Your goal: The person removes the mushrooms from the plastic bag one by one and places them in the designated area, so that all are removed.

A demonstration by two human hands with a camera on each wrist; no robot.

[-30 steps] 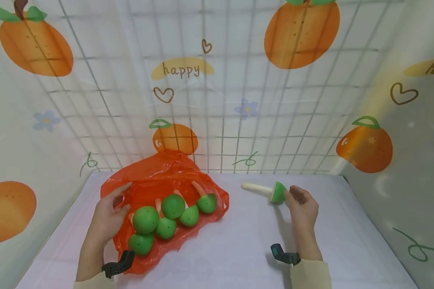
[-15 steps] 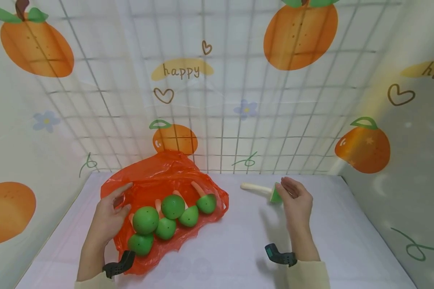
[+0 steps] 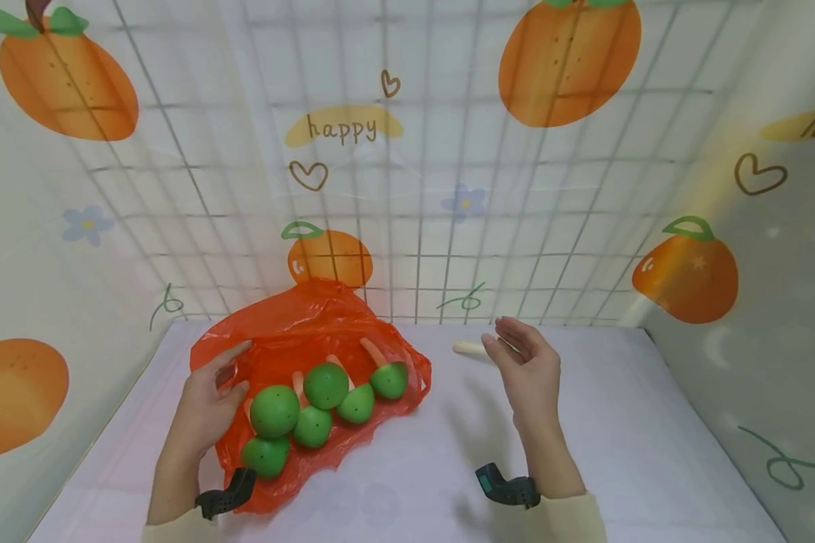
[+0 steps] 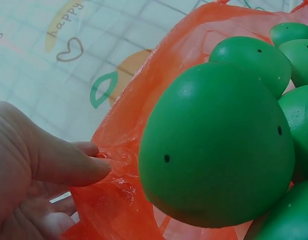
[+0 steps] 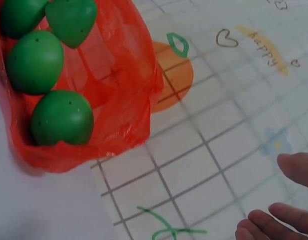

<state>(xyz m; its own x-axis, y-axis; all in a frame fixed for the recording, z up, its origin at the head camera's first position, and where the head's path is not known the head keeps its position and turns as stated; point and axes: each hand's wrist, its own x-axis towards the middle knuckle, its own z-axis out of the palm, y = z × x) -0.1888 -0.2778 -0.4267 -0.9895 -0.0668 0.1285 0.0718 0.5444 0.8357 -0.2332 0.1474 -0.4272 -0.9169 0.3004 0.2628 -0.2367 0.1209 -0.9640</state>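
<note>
A red plastic bag (image 3: pixel 292 320) lies spread on the left of the table, its mouth facing up. Several mushroom-shaped pieces with green, dark-dotted caps (image 3: pixel 275 411) and pale stems rest in it. My left hand (image 3: pixel 205 403) pinches the bag's left edge; the left wrist view has its thumb (image 4: pixel 73 162) against the crumpled film, beside a big green cap (image 4: pixel 219 145). Over another such piece, whose pale stem (image 3: pixel 470 348) shows at the right, hovers my right hand (image 3: pixel 531 369), hiding the cap. Its thumb and fingers stand apart with nothing between them in the right wrist view.
A white table (image 3: pixel 407 483) bears everything. Behind it rises a grid wall (image 3: pixel 441 256) covered by a sheet printed with oranges and hearts, with more sheeting at both sides. Each wrist wears a black device (image 3: pixel 505 486).
My right hand has moved left and slightly away from me, from beside the loose piece's green cap to over it, covering the cap. The left hand and bag stay put.
</note>
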